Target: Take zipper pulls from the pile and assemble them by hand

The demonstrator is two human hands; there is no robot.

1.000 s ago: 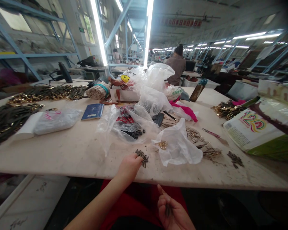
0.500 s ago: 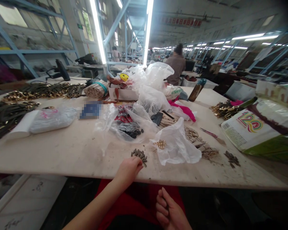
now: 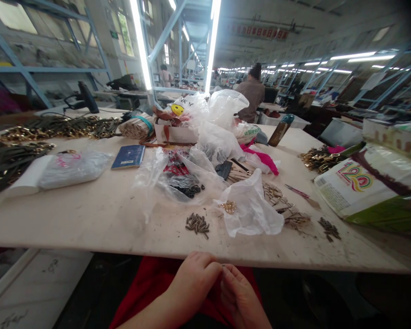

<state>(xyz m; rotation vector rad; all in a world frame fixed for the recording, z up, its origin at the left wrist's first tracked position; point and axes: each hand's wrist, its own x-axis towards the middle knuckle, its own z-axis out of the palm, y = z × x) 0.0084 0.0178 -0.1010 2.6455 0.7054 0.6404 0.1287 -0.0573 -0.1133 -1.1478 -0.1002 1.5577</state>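
My left hand and my right hand meet below the table's front edge, over red cloth on my lap. Their fingertips touch, curled in a pinch. Whatever sits between them is too small to make out. On the pale table, just beyond my hands, lies a small heap of dark metal pieces. A crumpled white plastic bag lies to the right of that heap.
More dark pieces and gold fittings lie further right, near a printed sack. Clear bags, a blue booklet, a bottle and dark straps with chains cover the table. A person stands far behind.
My left hand left the heap of dark pieces and drew back below the table edge. It now meets my right hand, which has turned over and closed.
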